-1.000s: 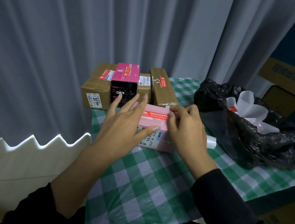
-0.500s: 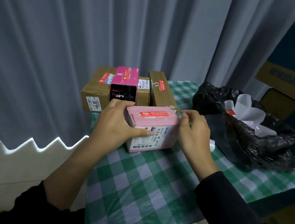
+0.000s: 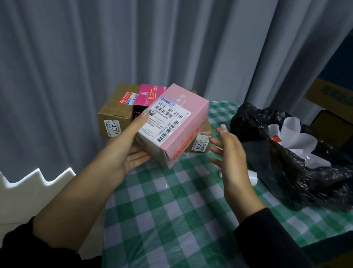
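While the left hand (image 3: 125, 155) grips the pink box (image 3: 185, 121), the box sits clear of the checked tablecloth (image 3: 164, 217), tilted, its far end raised above the palm. Fingers cup the near underside; one digit lies straight up the box's left edge, tip against the white shipping label (image 3: 166, 120). The label faces up toward the camera, barcodes and "A21B" legible. A red tape strip (image 3: 186, 143) runs along the box's right-hand lower edge, on the side away from the grip. The right hand (image 3: 232, 159) is just to the right of the held box, palm turned toward it, fingers spread and relaxed, holding nothing; a gap shows between fingertips and box. Directly behind the grip stands a brown carton (image 3: 114, 112), with a magenta box (image 3: 149, 95) beside it, partly hidden by the pink box. Another brown parcel (image 3: 201, 142) shows in the gap between the held box and the right hand, lower down on the table. Beyond the right hand, well apart from the grip, lies a black plastic bag (image 3: 295, 168) with white paper (image 3: 293, 138) in its mouth. Grey curtain (image 3: 137, 35) behind all of it. Both sleeves dark.
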